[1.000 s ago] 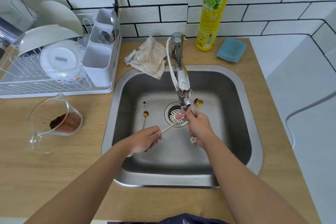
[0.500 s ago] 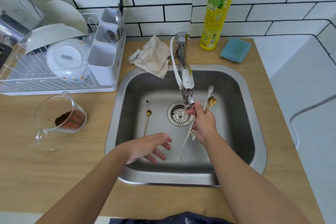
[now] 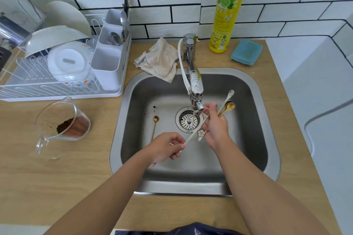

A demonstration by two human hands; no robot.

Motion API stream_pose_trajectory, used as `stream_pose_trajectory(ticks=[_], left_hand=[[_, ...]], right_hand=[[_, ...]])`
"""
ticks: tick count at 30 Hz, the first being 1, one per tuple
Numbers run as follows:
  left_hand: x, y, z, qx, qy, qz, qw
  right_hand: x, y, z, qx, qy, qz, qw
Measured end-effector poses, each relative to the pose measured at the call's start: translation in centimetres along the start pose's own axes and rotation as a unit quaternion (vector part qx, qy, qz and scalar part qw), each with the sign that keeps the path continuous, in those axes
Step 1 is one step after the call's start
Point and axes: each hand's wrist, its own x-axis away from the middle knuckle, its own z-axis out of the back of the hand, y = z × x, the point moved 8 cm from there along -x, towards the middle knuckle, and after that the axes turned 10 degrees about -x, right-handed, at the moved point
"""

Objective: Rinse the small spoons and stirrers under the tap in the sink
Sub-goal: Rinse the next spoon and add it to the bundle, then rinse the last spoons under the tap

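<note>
Lying loose on the sink (image 3: 267,124) floor at left is a gold spoon (image 3: 154,127), while the left hand (image 3: 165,148) pinches the low end of a white stirrer (image 3: 193,134) that slants up under the tap (image 3: 194,89). Right of it, the right hand (image 3: 216,128) grips the stirrer's upper end plus a bundle of spoons (image 3: 227,106), their bowls fanned out beside the spout.
</note>
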Motion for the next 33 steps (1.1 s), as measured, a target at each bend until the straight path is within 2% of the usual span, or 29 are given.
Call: stream_pose_trajectory(ticks=[5, 8, 11, 14, 16, 18, 20, 22, 25, 28, 30, 33], left_hand=[[-1.5, 2.1, -1.1, 0.052, 0.044, -0.02, 0.997], [-2.1, 3.0, -1.9, 0.067, 0.058, -0.024, 0.996], [-2.3, 3.2, -1.4, 0.047, 0.125, -0.019, 0.991], [-2.5, 3.1, -0.6, 0.018, 0.171, -0.02, 0.985], [-2.8, 2.9, 1.1, -0.095, 0.2, -0.035, 0.975], [-3.4, 2.2, 4.0, -0.283, 0.25, -0.036, 0.925], [-4.1, -0.2, 6.5, -0.41, 0.244, 0.035, 0.878], [-4.4, -2.8, 7.7, -0.474, 0.193, 0.12, 0.851], [-4.5, -4.3, 7.4, -0.501, 0.169, 0.141, 0.837], [-4.4, -4.6, 7.1, -0.493, 0.164, 0.144, 0.842], [-4.4, -4.5, 6.7, -0.473, 0.15, 0.131, 0.859], [-4.4, -2.8, 4.3, -0.365, 0.124, 0.058, 0.921]], right_hand=[[1.3, 2.2, -0.2, 0.029, -0.049, -0.081, 0.995], [1.2, 2.3, 0.0, 0.012, -0.034, -0.082, 0.996], [0.8, 2.0, 0.1, -0.019, -0.035, -0.08, 0.996], [0.4, 1.3, 0.6, 0.003, -0.018, -0.056, 0.998], [0.1, 0.7, 1.0, 0.003, -0.01, -0.038, 0.999], [-0.2, 0.3, 1.5, -0.017, -0.008, -0.036, 0.999], [-0.4, 0.1, 1.8, -0.026, -0.013, -0.047, 0.998], [-0.3, 0.2, 1.9, -0.02, -0.017, -0.06, 0.998], [-0.3, 0.4, 1.8, -0.015, -0.019, -0.071, 0.997], [-0.5, 0.5, 1.9, -0.012, -0.022, -0.073, 0.997], [-0.6, 0.5, 2.0, -0.011, -0.017, -0.074, 0.997], [-0.8, 0.7, 2.5, -0.003, 0.008, -0.076, 0.997]])
